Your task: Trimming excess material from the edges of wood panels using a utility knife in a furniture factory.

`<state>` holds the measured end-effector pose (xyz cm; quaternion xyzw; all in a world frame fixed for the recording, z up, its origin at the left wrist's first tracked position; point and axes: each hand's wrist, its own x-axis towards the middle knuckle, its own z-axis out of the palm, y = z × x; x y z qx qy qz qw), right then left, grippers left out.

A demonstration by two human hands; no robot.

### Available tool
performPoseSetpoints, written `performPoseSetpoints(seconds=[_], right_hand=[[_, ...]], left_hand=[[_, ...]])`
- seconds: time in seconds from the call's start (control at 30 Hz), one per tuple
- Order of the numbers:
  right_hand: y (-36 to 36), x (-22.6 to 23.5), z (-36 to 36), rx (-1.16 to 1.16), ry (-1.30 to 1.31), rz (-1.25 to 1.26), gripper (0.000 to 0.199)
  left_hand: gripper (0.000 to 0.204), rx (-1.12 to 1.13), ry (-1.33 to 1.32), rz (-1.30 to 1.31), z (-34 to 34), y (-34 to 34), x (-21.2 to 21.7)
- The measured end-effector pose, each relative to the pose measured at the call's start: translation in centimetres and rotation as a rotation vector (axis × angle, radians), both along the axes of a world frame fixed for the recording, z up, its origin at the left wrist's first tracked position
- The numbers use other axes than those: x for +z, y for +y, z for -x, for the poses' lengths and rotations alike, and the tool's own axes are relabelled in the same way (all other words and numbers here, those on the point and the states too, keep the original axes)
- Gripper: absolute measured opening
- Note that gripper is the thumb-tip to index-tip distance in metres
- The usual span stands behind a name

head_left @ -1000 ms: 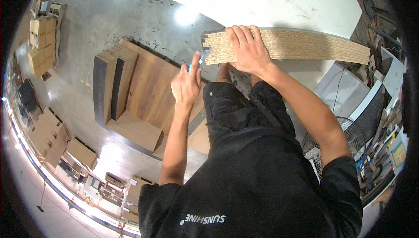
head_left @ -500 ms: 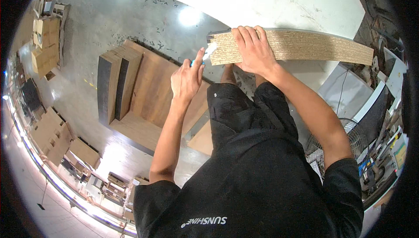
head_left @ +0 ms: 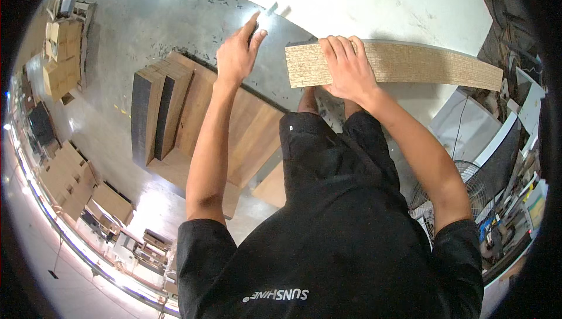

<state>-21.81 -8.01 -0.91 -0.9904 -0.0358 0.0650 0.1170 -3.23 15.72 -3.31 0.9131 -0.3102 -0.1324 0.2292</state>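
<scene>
Grip of the bare left hand (head_left: pixel 236 55), raised over grey smooth floor (head_left: pixel 111 50), is unclear: I cannot tell whether it clasps something. To the right, a long tan block of layered particleboard (head_left: pixel 433 66) lies on the flat white table (head_left: pixel 404 9); the bare right hand (head_left: pixel 352 72) grasps it near its left end.

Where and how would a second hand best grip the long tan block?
Probably at the left end of the long tan block, coming from the left and spanning its two long edges: that end is bare, left of the right hand, and the edges there run roughly parallel.
</scene>
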Motion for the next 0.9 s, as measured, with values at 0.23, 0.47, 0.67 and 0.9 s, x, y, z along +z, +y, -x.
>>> performPoseSetpoints(seconds=[0.23, 0.47, 0.67, 0.9], right_hand=[[0.0, -0.6, 0.4, -0.008, 0.006, 0.013, 0.104], [0.3, -0.4, -0.1, 0.007, 0.04, 0.046, 0.108], [0.5, -1.0, 0.0, -0.01, -0.049, -0.009, 0.105], [0.2, -1.4, 0.4, -0.005, -0.047, -0.011, 0.112]], left_hand=[[0.046, -0.047, 0.238, 0.099, 4.3, 1.3, 0.6], [0.076, -0.369, -0.087, 0.061, 3.6, 1.1, 0.7], [0.08, -0.502, -0.025, -0.045, 7.5, 3.4, 2.1], [0.072, -0.346, 0.261, 0.239, 11.1, 6.0, 0.0]])
